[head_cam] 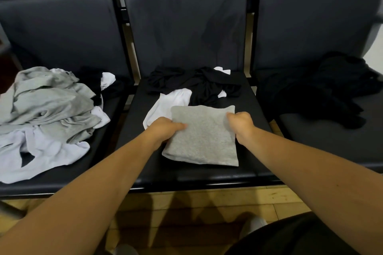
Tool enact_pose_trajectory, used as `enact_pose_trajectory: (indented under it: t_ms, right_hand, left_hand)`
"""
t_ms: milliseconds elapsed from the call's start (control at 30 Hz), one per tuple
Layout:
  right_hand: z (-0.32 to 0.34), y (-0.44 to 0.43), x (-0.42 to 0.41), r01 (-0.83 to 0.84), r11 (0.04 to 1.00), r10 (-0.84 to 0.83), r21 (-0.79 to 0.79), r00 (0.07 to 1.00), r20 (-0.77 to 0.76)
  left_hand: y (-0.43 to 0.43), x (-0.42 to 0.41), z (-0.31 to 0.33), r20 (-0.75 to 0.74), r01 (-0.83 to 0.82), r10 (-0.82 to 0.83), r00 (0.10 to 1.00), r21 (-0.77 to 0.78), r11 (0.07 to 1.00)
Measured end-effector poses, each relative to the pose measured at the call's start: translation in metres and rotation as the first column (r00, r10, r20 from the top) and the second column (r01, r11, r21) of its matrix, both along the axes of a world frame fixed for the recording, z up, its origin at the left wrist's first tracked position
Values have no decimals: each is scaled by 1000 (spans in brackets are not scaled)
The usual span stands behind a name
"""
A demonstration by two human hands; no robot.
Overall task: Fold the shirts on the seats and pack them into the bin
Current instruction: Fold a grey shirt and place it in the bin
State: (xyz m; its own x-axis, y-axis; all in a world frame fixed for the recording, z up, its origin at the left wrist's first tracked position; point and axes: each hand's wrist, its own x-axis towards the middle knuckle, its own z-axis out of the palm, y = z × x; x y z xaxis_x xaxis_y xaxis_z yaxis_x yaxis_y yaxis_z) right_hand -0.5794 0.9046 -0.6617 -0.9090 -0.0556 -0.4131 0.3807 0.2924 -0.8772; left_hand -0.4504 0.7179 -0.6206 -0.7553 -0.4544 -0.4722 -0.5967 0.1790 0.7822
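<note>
Forearms point(99, 188) end in left grip point(165, 128) and right grip point(240, 124), both pinching the folded shirt point(202, 138). Uneven lifting could unfold it.

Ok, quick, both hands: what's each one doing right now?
Left hand: closed, gripping the left edge of the folded grey shirt.
Right hand: closed, gripping the right edge of the same shirt.

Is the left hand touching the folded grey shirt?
Touching. The head view shows the left hand gripping the folded grey shirt at its left edge.
</note>
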Motion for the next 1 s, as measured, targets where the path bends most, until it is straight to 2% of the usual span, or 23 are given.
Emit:
enact_pose_trajectory:
  t_ms: [100, 200, 333, 400, 500, 567, 633, 733, 800, 867, 933, 1000]
  right_hand:
    - [2, 0, 2, 8, 998, -6, -67, 999, 39]
    - [9, 1, 5, 54, 970, -21, -237, 990, 142]
    - [27, 7, 9, -42, 926, 133, -375, 966, 220]
    - [37, 8, 11, -107, 851, 288, -514, 914, 286]
    - [45, 8, 11, -117, 722, 423, -682, 854, 301]
    - [54, 7, 12, -158, 689, 465, -707, 845, 264]
    - [64, 5, 14, -217, 738, 417, -640, 891, 179]
    - [77, 2, 19, -265, 777, 282, -571, 957, -59]
    - [90, -2, 27, -373, 780, 282, -502, 926, -251]
    - [101, -8, 32, -439, 811, 298, -387, 879, -372]
    - [108, -16, 35, -476, 815, 324, -331, 847, -421]
    - [111, -24, 38, -530, 755, 384, -386, 834, -395]
  left_hand:
    - [12, -1, 12, -51, -106, 128, 990, 316, 943]
    - [20, 0, 30, -128, -47, 143, 982, 562, 826]
    - [27, 3, 49, -302, 130, 135, 944, 713, 689]
    - [27, 3, 52, -382, 233, 126, 915, 759, 608]
    - [21, 6, 50, -423, 276, 135, 896, 769, 577]
    - [16, 10, 47, -412, 256, 146, 899, 768, 587]
    - [11, 14, 43, -387, 205, 156, 909, 739, 642]
    - [3, 22, 42, -344, 108, 161, 925, 644, 757]
    - [-3, 27, 41, -387, 94, 170, 906, 575, 812]
    - [-9, 34, 43, -470, 77, 201, 859, 507, 858]
    - [-16, 42, 47, -551, 59, 222, 804, 447, 893]
    - [-27, 53, 54, -623, 38, 198, 757, 344, 938]
